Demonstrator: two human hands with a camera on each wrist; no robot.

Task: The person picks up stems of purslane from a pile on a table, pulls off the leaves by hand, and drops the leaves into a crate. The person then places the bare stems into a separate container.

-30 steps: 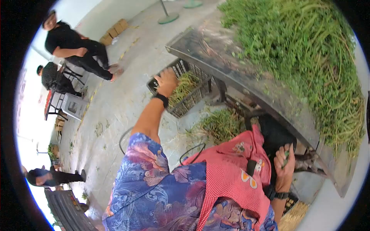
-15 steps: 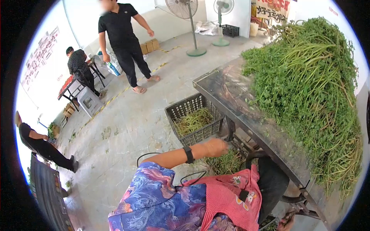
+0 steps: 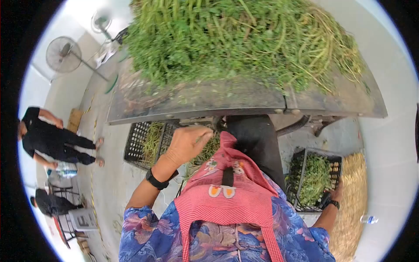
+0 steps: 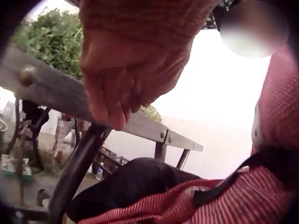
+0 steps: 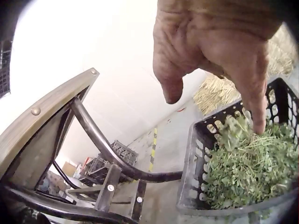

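Note:
My left hand (image 3: 185, 146) hangs in front of the red checked apron (image 3: 227, 196), just below the table's front edge. Its fingers droop loosely in the left wrist view, with nothing seen between them. Down on my right, my right hand (image 3: 336, 192) is at the side of a black plastic crate (image 3: 297, 172). Leafy green sprigs (image 5: 252, 168) fill that crate. In the right wrist view, the thumb and fingers are spread apart, the fingertips right at the leaves. A big heap of long-stemmed greens (image 3: 235, 43) covers much of the dark table (image 3: 244, 98).
Another black crate (image 3: 133, 146), holding stripped stems (image 3: 152, 142), stands on the floor at left under the table edge. A woven straw bundle (image 3: 355, 192) lies right of the near crate. A person in black (image 3: 52, 135) and a standing fan (image 3: 63, 54) are further left.
My view has swung to the right. My left hand has come back from the stem crate to the apron. My right hand, earlier holding something small and green, has moved down to the right-hand crate.

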